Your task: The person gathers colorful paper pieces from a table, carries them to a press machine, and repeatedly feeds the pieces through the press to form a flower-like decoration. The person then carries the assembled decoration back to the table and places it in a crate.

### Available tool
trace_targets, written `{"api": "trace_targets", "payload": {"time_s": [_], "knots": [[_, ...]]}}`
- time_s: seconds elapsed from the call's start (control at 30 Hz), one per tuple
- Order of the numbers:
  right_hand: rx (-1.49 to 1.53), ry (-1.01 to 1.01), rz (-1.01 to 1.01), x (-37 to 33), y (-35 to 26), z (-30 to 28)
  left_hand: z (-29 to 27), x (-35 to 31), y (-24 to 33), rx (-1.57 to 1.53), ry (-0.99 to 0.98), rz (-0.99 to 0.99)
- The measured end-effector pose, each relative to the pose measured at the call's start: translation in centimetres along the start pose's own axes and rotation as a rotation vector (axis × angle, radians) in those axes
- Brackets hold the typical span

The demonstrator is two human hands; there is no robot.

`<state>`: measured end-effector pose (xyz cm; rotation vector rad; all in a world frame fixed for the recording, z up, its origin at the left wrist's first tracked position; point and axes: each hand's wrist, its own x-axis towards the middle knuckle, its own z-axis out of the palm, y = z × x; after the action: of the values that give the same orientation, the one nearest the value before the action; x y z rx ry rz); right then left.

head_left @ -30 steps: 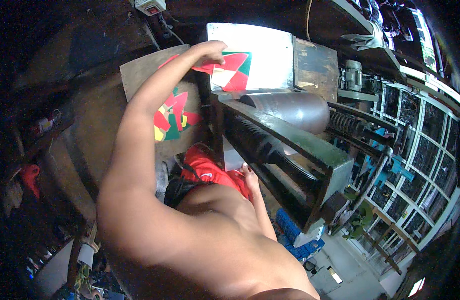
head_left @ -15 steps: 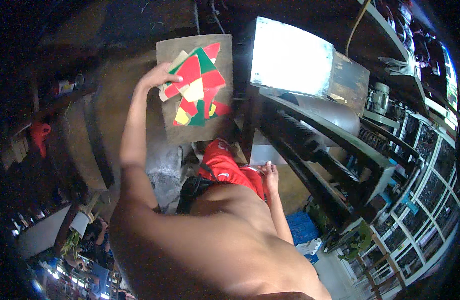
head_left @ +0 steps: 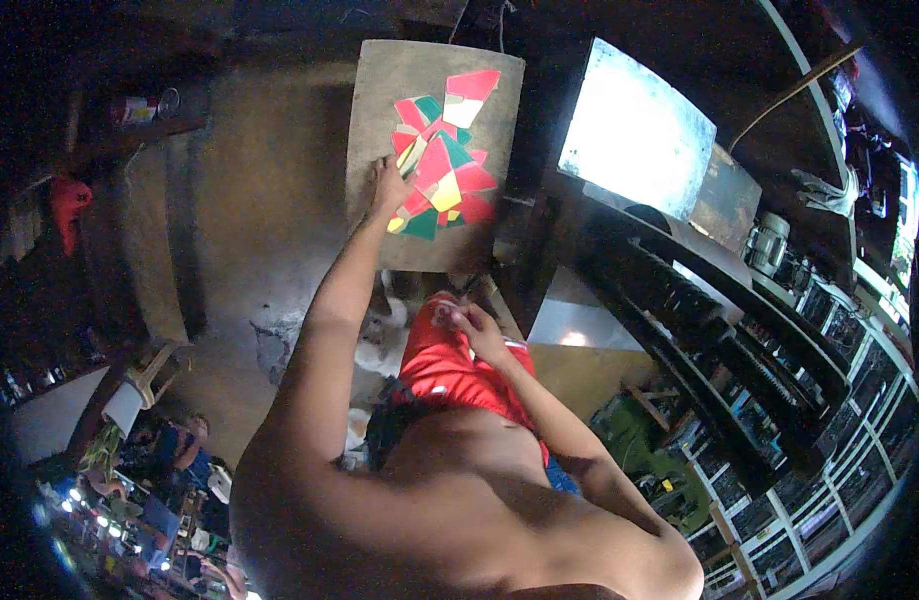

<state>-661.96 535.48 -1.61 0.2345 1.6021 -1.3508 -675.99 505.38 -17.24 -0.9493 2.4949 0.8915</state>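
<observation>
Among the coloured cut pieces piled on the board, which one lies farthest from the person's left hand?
The red piece with a pale lower part at the pile's top right corner. The left hand rests at the pile's lower left edge on the board, beside green and yellow pieces.

I see my left hand point(head_left: 388, 185) stretched out, resting on the edge of a pile of red, green and yellow cut sheet pieces point(head_left: 442, 165) lying on a brown board point(head_left: 380, 90). My right hand point(head_left: 472, 325) sits low against my red shorts point(head_left: 450, 365), fingers curled. A bright metal sheet point(head_left: 635, 130) tops the roller machine point(head_left: 700, 300) on my right.
</observation>
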Motion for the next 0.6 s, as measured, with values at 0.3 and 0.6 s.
{"api": "trace_targets", "payload": {"time_s": [0.3,0.6], "knots": [[0.091,0.550,-0.201,23.0,9.5,2.4,1.1,12.6,9.0,-0.221,0.151,0.352],[0.624,0.565,0.393,27.1,0.5,2.7,2.8,18.4,10.2,0.283,-0.002,0.209]]}}
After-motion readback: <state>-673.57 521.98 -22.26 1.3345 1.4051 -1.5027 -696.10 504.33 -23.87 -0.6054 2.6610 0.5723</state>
